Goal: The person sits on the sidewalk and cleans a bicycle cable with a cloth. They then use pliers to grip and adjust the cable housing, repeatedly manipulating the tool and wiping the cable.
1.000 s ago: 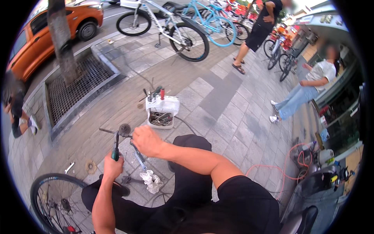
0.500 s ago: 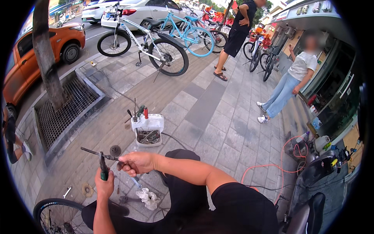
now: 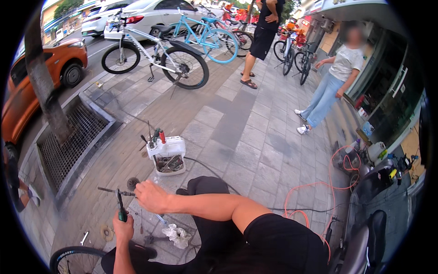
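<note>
My left hand [image 3: 123,227] is closed on green-handled pliers [image 3: 122,213], whose jaws grip a thin dark rod [image 3: 107,190] lying crosswise. My right hand [image 3: 149,195] is wrapped round the rod's right end, back of the hand upward, fingertips mostly hidden. A dark sprocket cluster [image 3: 133,183] shows just behind the rod. Below, on the paving, lie a crumpled white rag [image 3: 176,235], a blue-handled tool [image 3: 162,219] partly hidden, a small silver spanner [image 3: 84,237] and a flat ring [image 3: 106,233]. A bicycle wheel [image 3: 64,255] lies at lower left.
A white tool box [image 3: 169,168] stands ahead. Orange hose [image 3: 305,186] and a black cable cross the right paving. A tree grate [image 3: 73,141], bicycles [image 3: 178,73] and cars surround the sidewalk. Two people [image 3: 262,41] [image 3: 337,77] stand ahead; another's leg [image 3: 25,196] is at left.
My right hand has turned on the rod, its curled fingers now tucked under. The view has tilted up and shifted, bringing more street into sight. The person in white has moved their hands.
</note>
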